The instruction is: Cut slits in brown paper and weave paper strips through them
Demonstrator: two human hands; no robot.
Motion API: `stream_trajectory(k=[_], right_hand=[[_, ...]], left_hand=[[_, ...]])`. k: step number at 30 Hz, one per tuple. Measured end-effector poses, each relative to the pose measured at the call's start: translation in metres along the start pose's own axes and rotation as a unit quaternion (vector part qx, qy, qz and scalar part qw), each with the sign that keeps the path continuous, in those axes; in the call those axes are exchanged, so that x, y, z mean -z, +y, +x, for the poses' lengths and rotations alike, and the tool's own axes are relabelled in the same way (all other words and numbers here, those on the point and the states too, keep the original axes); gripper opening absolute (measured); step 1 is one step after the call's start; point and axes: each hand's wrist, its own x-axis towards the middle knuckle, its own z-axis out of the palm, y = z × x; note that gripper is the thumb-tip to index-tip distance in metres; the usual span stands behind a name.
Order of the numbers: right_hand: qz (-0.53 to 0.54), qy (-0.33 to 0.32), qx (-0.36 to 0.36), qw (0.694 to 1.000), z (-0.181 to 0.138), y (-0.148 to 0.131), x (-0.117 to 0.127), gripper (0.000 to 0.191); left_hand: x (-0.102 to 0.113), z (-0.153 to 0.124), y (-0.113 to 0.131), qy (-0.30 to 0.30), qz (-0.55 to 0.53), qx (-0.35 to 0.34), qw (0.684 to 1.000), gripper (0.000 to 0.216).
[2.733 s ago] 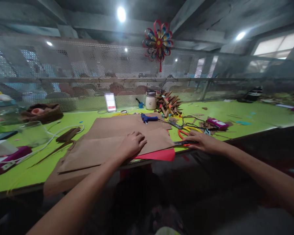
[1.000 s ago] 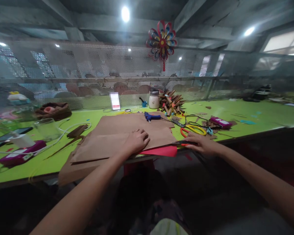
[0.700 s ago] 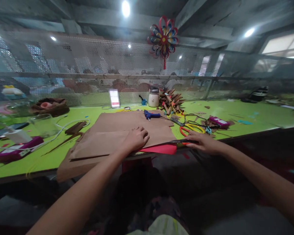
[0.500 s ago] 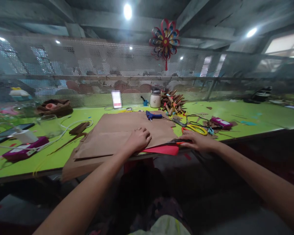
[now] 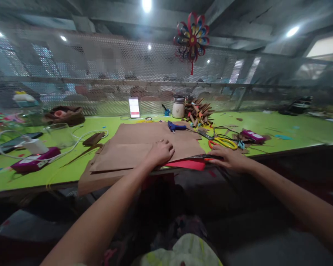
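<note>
My left hand [image 5: 163, 152] lies palm down on a large sheet of brown paper [image 5: 122, 157], fingers stretched toward the far side. My right hand [image 5: 228, 158] is wrapped around scissors [image 5: 205, 156] with dark blades and orange handles. The blades point left along the brown paper's near right edge, just above a strip of red paper [image 5: 190, 164] that sticks out at the table edge. How far the blades are apart cannot be made out. A blue glue gun [image 5: 177, 127] rests on the far part of the paper. Beyond my right hand lie scissors with yellow handles [image 5: 226, 143].
Rolled brown paper pieces [image 5: 198, 111] are heaped beside a lidded jar [image 5: 178, 108] at the back. A clear cup [image 5: 60, 135], a white cable and a purple power strip [image 5: 36, 162] stand left. Another purple block [image 5: 254, 136] lies right. A perforated screen borders the green table.
The whole view has shifted slightly, so the table sits higher and more to the right. Both hands keep nearly the same places on the paper and the scissors.
</note>
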Motion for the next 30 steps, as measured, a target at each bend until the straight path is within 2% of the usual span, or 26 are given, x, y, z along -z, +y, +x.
stream_trajectory(k=[6, 14, 22, 30], right_hand=[[0.038, 0.005, 0.014, 0.999, 0.016, -0.016, -0.006, 0.046], [0.061, -0.019, 0.008, 0.998, 0.000, -0.011, 0.000, 0.046], [0.084, -0.040, 0.031, 0.995, 0.025, -0.022, 0.000, 0.045], [0.070, -0.036, 0.028, 0.997, 0.024, -0.018, 0.005, 0.048]], left_hand=[[0.000, -0.001, 0.001, -0.001, 0.007, -0.005, 1.000, 0.035], [0.002, -0.002, 0.003, 0.006, 0.005, -0.007, 1.000, 0.035], [0.004, -0.003, 0.004, 0.001, 0.020, -0.007, 1.000, 0.036], [0.004, 0.010, 0.016, 0.001, 0.029, 0.006, 1.000, 0.036]])
